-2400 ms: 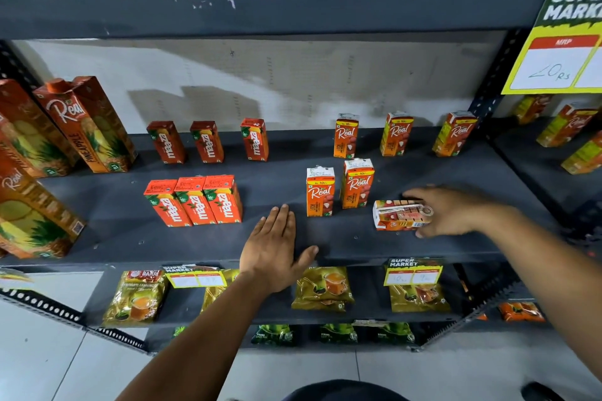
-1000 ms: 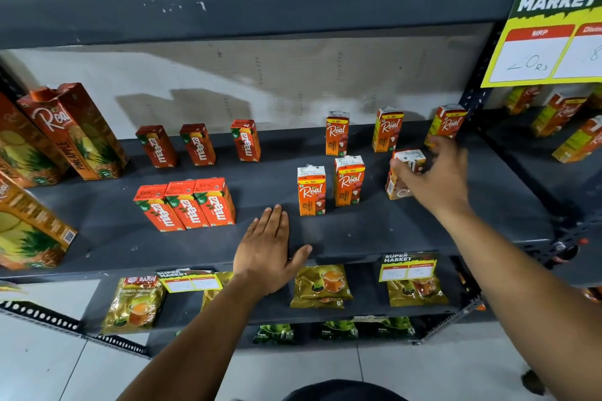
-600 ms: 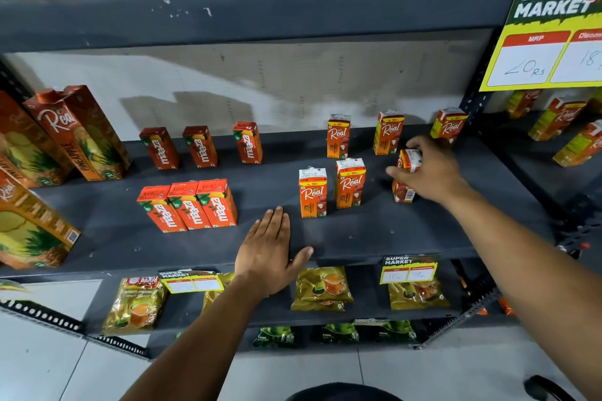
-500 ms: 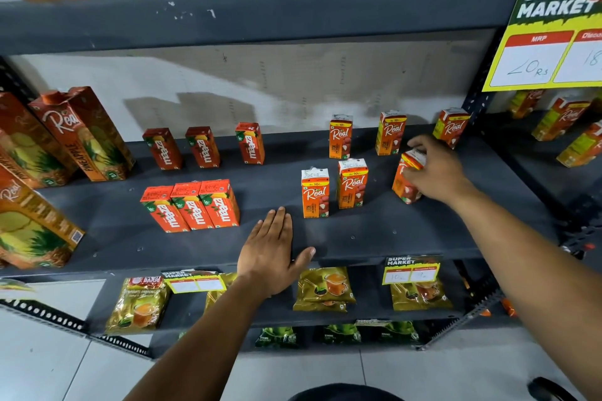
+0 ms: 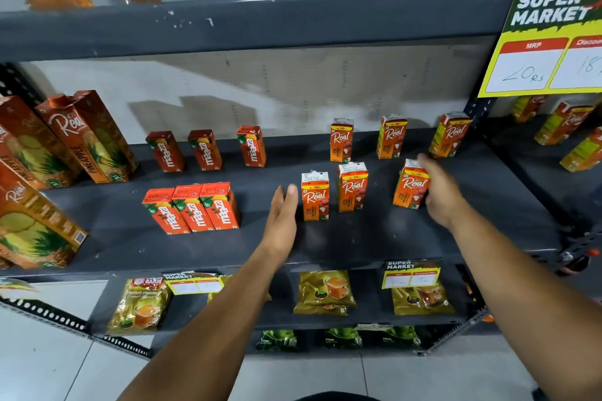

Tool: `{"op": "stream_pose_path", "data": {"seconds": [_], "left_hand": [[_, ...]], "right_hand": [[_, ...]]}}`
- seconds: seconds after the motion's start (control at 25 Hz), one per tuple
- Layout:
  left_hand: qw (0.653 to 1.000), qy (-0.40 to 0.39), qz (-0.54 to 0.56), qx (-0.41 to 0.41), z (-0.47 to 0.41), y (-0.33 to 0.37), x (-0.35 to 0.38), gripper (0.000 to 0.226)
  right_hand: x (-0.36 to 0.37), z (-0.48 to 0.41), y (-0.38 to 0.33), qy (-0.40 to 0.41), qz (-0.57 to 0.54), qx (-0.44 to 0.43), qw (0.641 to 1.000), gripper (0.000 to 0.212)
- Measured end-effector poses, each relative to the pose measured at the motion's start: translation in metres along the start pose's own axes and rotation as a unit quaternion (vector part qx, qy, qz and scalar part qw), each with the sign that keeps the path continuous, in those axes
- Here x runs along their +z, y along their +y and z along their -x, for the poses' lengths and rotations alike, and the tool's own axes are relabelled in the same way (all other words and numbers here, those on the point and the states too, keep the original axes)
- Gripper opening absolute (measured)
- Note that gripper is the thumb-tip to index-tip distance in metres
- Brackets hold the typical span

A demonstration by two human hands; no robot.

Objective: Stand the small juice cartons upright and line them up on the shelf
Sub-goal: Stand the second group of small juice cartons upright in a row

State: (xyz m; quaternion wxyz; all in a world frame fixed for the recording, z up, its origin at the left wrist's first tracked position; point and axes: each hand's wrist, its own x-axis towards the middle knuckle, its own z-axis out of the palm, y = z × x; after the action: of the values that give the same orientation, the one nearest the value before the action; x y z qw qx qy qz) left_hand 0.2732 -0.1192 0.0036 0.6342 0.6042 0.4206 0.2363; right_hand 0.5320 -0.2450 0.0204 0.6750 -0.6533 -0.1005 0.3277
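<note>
The landmark here is the middle Real carton (image 5: 352,187) in the front row of the grey shelf (image 5: 358,238); it stands upright, label forward. Just to its left stands a second Real carton (image 5: 315,197), a touch nearer the shelf's front edge, and well to its right stands the third carton (image 5: 411,184), upright, with a wider gap than the one between the other two. The right hand (image 5: 438,192) is against that third carton's right side, one fingertip over its top corner; its grip looks loosely curled around the carton's far side rather than pinching it, though the contact is partly hidden, so I cannot tell how firmly it holds. Placed so, it seems ready to steady the carton or slide it left toward the landmark. The left hand (image 5: 282,215) is edge-on just left of the leftmost carton, fingers straight and pressed together, holding nothing; probably it serves as a flat stop to square the row. Behind the landmark, three more Real cartons (image 5: 392,137) stand spaced along the back. To its left, Maaza cartons (image 5: 195,208) stand packed side to side. What seems left is closing the gap and evening the front line.
</note>
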Motion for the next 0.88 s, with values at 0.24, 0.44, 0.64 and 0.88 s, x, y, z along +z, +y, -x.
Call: {"op": "stream_pose_path", "data": {"seconds": [0.24, 0.44, 0.64, 0.88], "left_hand": [[0.988, 0.048, 0.146, -0.028, -0.017, 0.031, 0.050, 0.039], [0.990, 0.044, 0.134, -0.001, -0.024, 0.027, 0.070, 0.032], [0.989, 0.045, 0.138, 0.009, -0.029, 0.021, 0.071, 0.035], [0.989, -0.046, 0.099, 0.101, -0.043, 0.017, 0.035, 0.076]], "right_hand": [[0.041, 0.007, 0.010, -0.011, 0.005, 0.038, 0.999, 0.040], [0.066, 0.007, 0.013, -0.021, 0.038, 0.040, 0.998, 0.031], [0.059, 0.002, 0.014, -0.039, 0.044, 0.026, 0.998, 0.031], [0.058, 0.002, 0.018, -0.058, 0.044, 0.021, 0.997, 0.055]]}}
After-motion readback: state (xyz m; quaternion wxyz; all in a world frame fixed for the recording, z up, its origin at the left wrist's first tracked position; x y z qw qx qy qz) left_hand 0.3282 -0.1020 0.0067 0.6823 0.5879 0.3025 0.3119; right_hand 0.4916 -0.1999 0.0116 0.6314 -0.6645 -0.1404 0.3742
